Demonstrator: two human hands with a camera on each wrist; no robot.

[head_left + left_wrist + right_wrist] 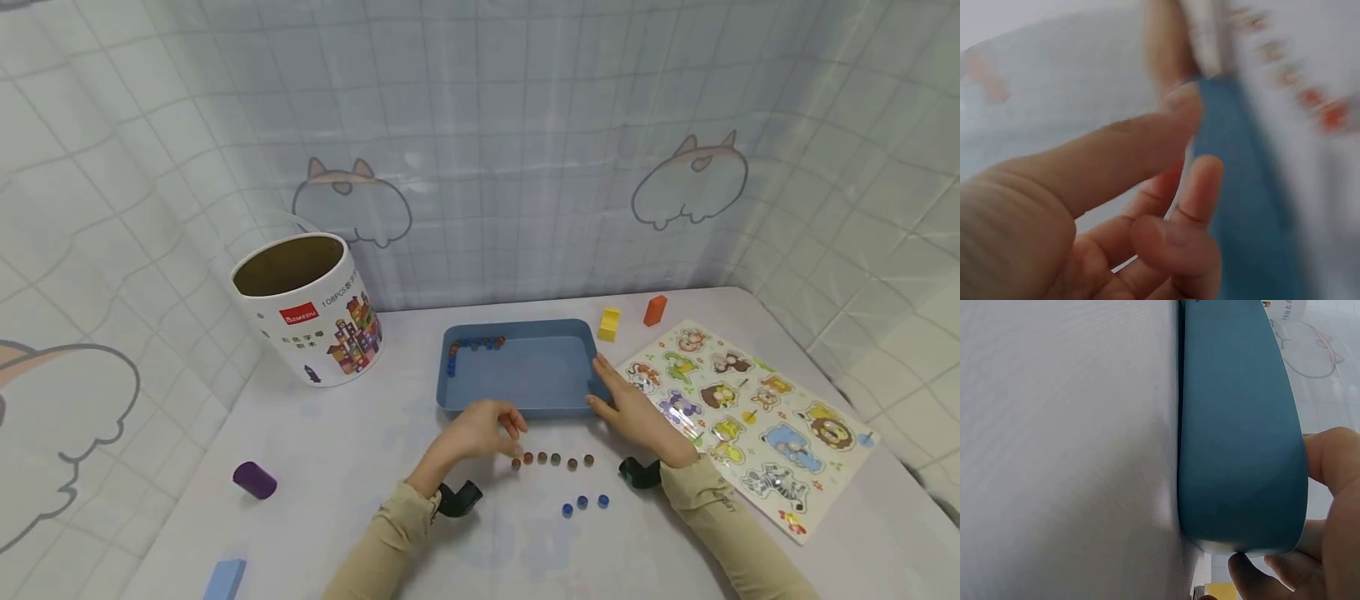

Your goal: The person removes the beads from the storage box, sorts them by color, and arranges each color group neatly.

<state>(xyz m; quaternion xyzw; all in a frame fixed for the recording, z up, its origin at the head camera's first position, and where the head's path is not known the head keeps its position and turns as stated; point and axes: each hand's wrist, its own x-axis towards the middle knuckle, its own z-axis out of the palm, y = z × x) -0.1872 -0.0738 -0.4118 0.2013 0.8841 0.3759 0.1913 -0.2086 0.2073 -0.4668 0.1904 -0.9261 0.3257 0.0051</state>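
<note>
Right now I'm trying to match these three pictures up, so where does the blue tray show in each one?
Head: the blue tray lies at the middle of the table, the right hand on its near right corner.
Left wrist: a blurred blue band right of the fingers, likely the tray.
Right wrist: its wall fills the centre, top to bottom, fingers at its edge.
Shared landmark: the tray's blue wall.

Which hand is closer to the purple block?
Left. The left hand is over the brown beads, nearer the purple block; the right hand rests against the blue tray, farther away.
</note>
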